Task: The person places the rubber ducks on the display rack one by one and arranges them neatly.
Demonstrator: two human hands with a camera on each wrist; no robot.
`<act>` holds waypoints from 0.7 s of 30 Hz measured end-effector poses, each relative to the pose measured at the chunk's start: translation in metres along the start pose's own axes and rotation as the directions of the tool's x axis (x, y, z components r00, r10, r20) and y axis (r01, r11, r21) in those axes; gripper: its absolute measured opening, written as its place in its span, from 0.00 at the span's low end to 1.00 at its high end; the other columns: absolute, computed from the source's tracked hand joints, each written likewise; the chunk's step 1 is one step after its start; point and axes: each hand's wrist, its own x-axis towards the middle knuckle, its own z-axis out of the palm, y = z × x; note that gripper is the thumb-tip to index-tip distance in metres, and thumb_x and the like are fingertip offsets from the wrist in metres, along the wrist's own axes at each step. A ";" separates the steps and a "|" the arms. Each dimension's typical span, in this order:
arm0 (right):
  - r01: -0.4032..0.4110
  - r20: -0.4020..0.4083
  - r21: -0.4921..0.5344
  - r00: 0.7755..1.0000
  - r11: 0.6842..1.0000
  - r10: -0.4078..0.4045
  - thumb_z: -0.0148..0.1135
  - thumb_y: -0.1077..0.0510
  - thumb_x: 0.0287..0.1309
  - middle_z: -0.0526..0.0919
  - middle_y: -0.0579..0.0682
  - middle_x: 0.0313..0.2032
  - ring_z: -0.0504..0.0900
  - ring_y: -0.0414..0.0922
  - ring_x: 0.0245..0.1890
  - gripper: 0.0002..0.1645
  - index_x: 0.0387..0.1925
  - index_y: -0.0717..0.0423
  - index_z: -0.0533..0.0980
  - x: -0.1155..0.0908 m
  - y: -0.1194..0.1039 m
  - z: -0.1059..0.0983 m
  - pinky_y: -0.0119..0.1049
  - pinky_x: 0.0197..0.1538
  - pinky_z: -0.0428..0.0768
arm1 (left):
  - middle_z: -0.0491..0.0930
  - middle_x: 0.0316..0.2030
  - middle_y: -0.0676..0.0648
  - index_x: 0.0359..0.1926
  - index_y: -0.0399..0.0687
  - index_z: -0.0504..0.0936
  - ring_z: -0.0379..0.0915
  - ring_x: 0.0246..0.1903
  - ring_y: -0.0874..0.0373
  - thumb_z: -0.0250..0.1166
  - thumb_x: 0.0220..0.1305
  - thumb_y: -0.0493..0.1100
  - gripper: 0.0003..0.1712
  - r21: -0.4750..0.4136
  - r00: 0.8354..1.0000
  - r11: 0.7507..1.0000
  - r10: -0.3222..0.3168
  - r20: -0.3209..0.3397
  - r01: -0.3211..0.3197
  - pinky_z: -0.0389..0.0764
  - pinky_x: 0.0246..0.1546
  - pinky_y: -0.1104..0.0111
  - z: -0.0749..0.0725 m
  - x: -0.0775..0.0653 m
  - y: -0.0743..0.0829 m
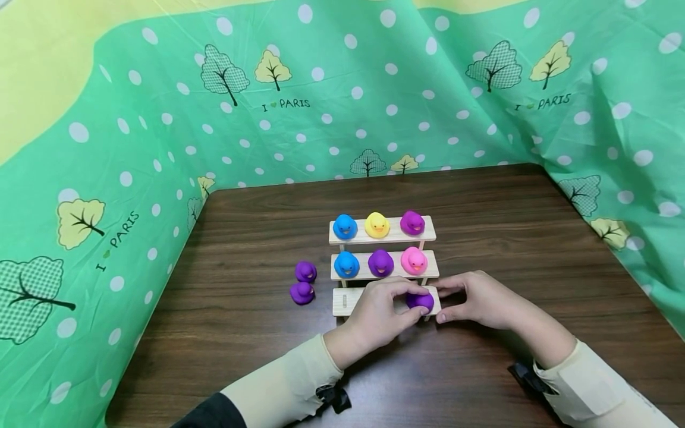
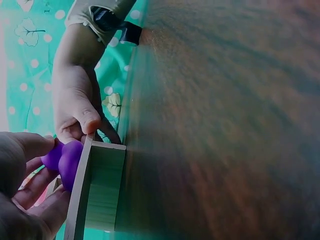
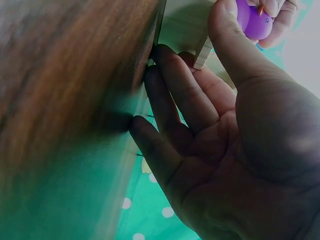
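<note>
A three-step wooden display stand [image 1: 342,310] stands on the dark table. On the right end of its lowest step sits a purple rubber duck [image 1: 420,302]. My left hand [image 1: 377,312] pinches this duck between thumb and fingers, as the left wrist view shows too. Beside the same end of the step is my right hand [image 1: 481,300], its fingers fairly straight and its fingertips by the stand's edge. The middle step holds a blue duck [image 1: 346,265], a purple duck [image 1: 381,263] and a pink duck [image 1: 414,261].
Along the top step stand a blue duck [image 1: 345,227], a yellow duck [image 1: 377,225] and a purple duck [image 1: 412,223]. Two more purple ducks [image 1: 302,293] are on the table left of the stand. A green dotted cloth [image 1: 332,119] surrounds the table's back and sides.
</note>
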 end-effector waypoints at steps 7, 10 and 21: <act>-0.005 -0.001 0.004 1.000 1.000 0.005 0.82 0.40 0.52 0.90 0.34 0.47 0.84 0.39 0.55 0.38 0.62 0.50 0.83 0.000 0.000 0.000 0.39 0.60 0.81 | 0.87 0.50 0.59 0.52 0.54 0.90 0.77 0.55 0.74 0.79 0.62 0.44 0.17 0.005 1.000 1.000 0.009 -0.001 -0.009 0.73 0.60 0.81 -0.001 0.000 -0.001; -0.009 -0.001 0.004 1.000 1.000 0.009 0.82 0.39 0.52 0.90 0.35 0.47 0.84 0.40 0.55 0.38 0.62 0.50 0.83 0.000 0.000 0.000 0.39 0.60 0.81 | 0.87 0.50 0.59 0.52 0.54 0.90 0.77 0.56 0.73 0.80 0.61 0.45 0.18 -0.009 1.000 1.000 0.000 0.003 0.000 0.73 0.60 0.80 -0.003 0.000 -0.001; 0.007 0.001 0.016 1.000 1.000 -0.007 0.80 0.37 0.52 0.89 0.34 0.49 0.84 0.39 0.56 0.37 0.61 0.46 0.83 0.000 -0.001 -0.001 0.40 0.58 0.82 | 0.86 0.50 0.61 0.53 0.55 0.89 0.77 0.55 0.74 0.80 0.61 0.46 0.19 -0.029 1.000 0.999 -0.021 0.008 0.021 0.74 0.60 0.79 -0.015 -0.007 -0.002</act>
